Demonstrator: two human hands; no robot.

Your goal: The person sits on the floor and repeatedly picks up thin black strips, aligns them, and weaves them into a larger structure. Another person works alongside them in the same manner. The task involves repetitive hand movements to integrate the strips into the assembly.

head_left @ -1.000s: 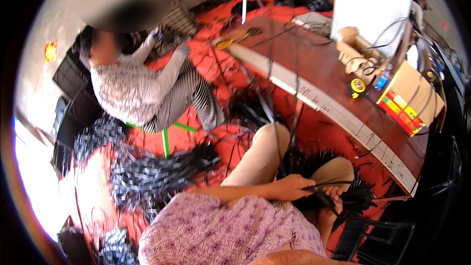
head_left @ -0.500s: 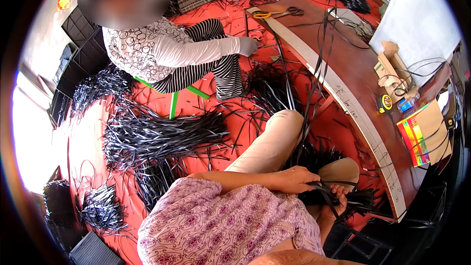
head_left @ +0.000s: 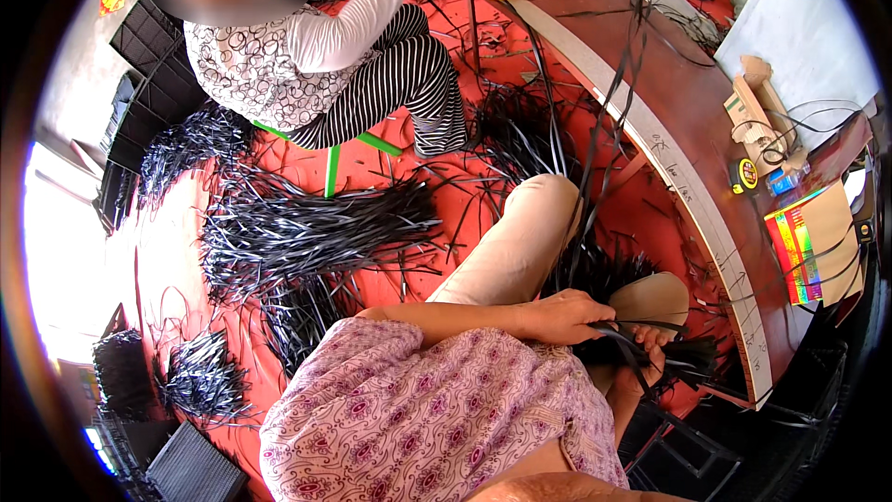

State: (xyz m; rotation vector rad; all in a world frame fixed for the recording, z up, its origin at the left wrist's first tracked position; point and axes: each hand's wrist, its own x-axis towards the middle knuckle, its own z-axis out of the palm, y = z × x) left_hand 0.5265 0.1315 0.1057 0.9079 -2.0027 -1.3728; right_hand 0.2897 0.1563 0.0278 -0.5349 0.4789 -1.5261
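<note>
Currently, the left hand (head_left: 569, 313) pinches black strips (head_left: 628, 346) at its fingertips; the right hand (head_left: 653, 353) curls around them just beside it. Keep both grips firm and the strips untwisted, clear of the bundle (head_left: 695, 357) beyond the right fingers.

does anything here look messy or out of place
Mainly the floor: a large heap of black strips spreads raggedly over the red floor covering, its loose ends sticking out unevenly. Nothing looks clearly spilled.
</note>
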